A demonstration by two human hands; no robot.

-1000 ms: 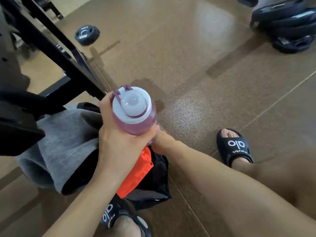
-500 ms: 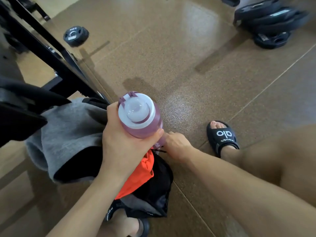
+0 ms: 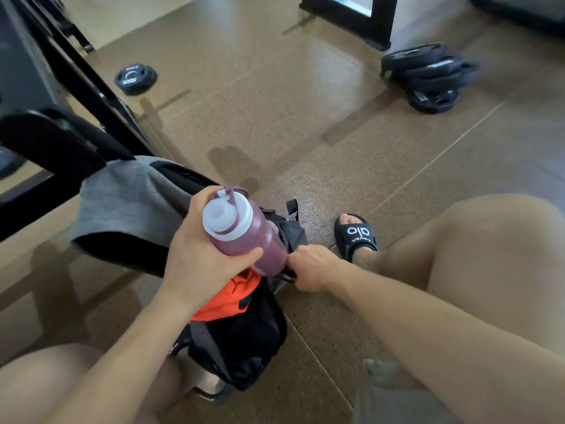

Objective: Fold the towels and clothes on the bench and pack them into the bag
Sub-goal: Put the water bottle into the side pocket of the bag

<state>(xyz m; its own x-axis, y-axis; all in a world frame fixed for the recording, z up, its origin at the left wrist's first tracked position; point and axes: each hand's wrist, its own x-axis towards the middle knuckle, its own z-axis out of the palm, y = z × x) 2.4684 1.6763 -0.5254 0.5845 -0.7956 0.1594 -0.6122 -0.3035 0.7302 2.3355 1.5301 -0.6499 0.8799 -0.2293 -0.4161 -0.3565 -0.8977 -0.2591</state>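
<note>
A black bag (image 3: 256, 335) lies open on the floor between my feet. An orange garment (image 3: 232, 298) shows inside it. A grey towel (image 3: 128, 203) is draped over the bag's far end. My left hand (image 3: 198, 258) grips a purple bottle (image 3: 256, 240) with a white lid, tilted, its base pointing down toward the bag's side. My right hand (image 3: 308, 267) pinches the bag's fabric next to the bottle's base.
The black bench frame (image 3: 76, 87) rises at the left. A single weight plate (image 3: 136, 78) lies on the floor beyond it. A stack of weight plates (image 3: 428, 78) sits at the far right. My right foot in a black slide sandal (image 3: 356, 237) stands beside the bag.
The bottle has tipped from upright to slanted, base lowered toward the bag's side. My right hand now pinches the bag's fabric. The view has risen and pulled back.
</note>
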